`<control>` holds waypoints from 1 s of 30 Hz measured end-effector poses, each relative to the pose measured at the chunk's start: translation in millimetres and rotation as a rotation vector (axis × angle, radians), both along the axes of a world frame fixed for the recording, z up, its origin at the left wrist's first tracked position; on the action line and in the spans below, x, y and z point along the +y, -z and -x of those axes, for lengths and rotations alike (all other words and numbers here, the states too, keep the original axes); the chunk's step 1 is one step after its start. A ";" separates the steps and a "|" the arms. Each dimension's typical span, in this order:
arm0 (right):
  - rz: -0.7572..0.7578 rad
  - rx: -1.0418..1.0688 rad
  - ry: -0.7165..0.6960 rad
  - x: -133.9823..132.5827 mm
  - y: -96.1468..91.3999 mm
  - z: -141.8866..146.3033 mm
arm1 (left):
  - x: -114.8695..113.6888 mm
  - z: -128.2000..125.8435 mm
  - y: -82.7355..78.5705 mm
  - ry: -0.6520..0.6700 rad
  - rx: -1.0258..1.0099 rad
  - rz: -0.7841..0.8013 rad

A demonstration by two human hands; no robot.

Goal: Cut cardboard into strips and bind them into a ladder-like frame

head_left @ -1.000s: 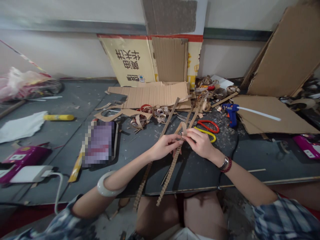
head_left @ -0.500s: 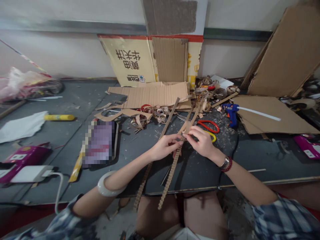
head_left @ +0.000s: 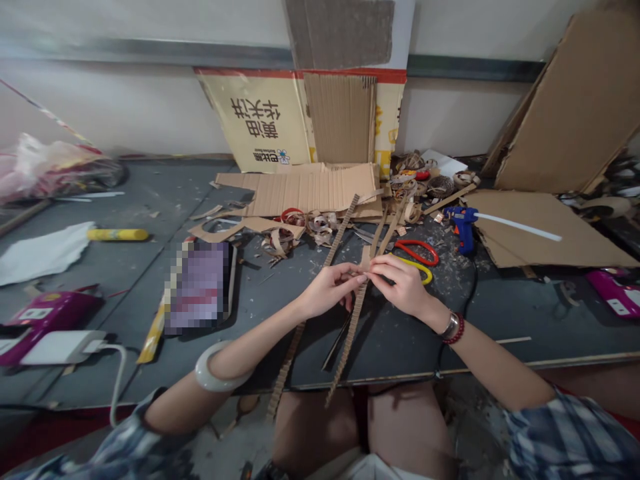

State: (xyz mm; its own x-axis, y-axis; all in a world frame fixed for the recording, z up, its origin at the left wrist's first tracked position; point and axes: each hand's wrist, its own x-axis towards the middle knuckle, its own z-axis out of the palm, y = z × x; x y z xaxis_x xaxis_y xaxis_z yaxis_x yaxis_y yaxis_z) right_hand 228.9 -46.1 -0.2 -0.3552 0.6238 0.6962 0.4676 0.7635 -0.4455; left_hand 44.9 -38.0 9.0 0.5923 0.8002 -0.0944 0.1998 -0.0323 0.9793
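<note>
Two long narrow tan corrugated-cardboard strips point(head_left: 347, 340) sit pinched at the fingertips of half-closed L hand point(head_left: 330, 290) and R hand point(head_left: 400, 287) over dark grey worktable point(head_left: 400, 363), ends trailing to near edge; firm, even pressure looks best so they don't slip.

A blue glue gun point(head_left: 463, 230) beside red-handled scissors point(head_left: 417, 252)

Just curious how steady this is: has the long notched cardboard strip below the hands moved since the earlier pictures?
Yes: the long notched cardboard strip has swung its lower end slightly right, judged against the table's front edge.
</note>
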 end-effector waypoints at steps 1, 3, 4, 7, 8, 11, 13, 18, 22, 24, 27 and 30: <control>-0.003 -0.001 0.003 -0.1 0.3 -0.1 | 0.4 0.0 -0.1 0.004 0.002 0.008; -0.006 0.001 0.011 -0.2 0.9 -0.1 | 1.3 0.3 -0.2 0.009 0.013 -0.006; -0.006 0.004 0.013 -0.1 1.0 0.0 | 1.8 0.4 -0.2 0.012 0.024 -0.025; -0.005 0.009 0.012 0.1 1.0 0.5 | 3.0 0.8 -0.3 0.031 0.048 -0.072; -0.004 0.011 0.011 0.2 0.8 0.7 | 3.3 0.8 -0.4 0.038 0.043 -0.072; -0.008 0.020 0.014 0.4 0.5 0.9 | 3.8 0.8 -0.8 0.046 -0.007 -0.044; -0.008 0.021 0.015 0.6 0.9 0.7 | 4.1 0.9 -0.9 0.041 -0.031 -0.034; -0.004 -0.005 -0.011 0.9 3.6 -0.4 | 4.9 1.0 0.6 0.023 -0.032 -0.019; 0.001 0.002 0.005 1.0 2.9 0.1 | 4.8 0.9 1.9 0.007 -0.049 -0.015; 0.008 0.015 0.019 1.0 1.8 0.8 | 4.5 1.1 2.3 -0.005 -0.049 -0.027; 0.018 0.038 0.034 0.7 0.4 1.8 | 4.2 1.9 2.8 -0.016 -0.045 -0.043; 0.033 0.054 0.035 0.4 -0.2 2.5 | 4.3 2.6 3.1 -0.013 -0.039 -0.050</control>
State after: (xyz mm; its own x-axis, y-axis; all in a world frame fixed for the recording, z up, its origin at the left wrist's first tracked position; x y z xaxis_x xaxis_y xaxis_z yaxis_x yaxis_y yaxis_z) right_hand 226.4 -45.6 -0.1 -0.2955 0.6579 0.6928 0.4685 0.7317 -0.4950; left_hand 42.4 -33.7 5.9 0.5844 0.8109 -0.0310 0.1623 -0.0793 0.9836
